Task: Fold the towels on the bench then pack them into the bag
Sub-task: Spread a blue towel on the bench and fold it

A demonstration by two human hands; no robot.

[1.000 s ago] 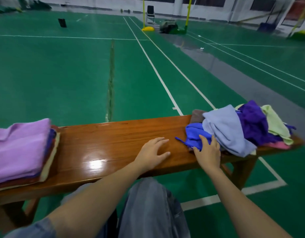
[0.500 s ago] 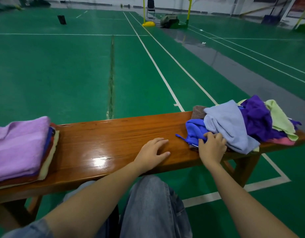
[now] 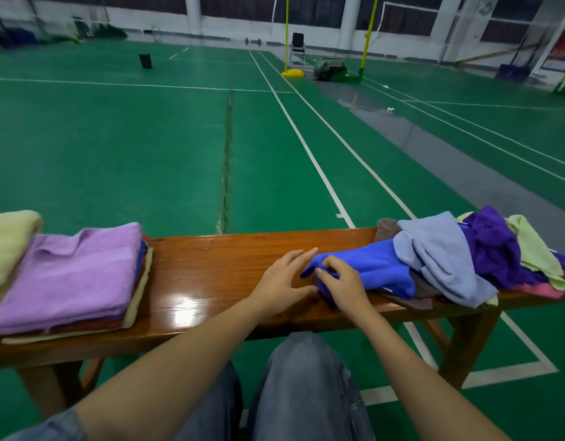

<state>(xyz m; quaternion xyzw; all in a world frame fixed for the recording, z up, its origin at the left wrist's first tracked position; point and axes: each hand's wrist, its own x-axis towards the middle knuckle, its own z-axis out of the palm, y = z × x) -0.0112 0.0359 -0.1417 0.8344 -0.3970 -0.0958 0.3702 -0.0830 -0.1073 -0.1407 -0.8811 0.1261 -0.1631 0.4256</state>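
The blue towel [image 3: 378,265] now lies dragged out of the heap [image 3: 440,259] along the bench [image 3: 205,265], right hand [image 3: 341,281] pinching its end; left hand [image 3: 279,280] stays flat, fingers loose

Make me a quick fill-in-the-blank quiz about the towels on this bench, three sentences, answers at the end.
1. The bright blue towel is pinched by the ____ hand.
2. The lilac towel tops the folded stack at the person's ____ side.
3. The left hand lies open on the wooden ____.
Answers: right (right hand); left; bench.
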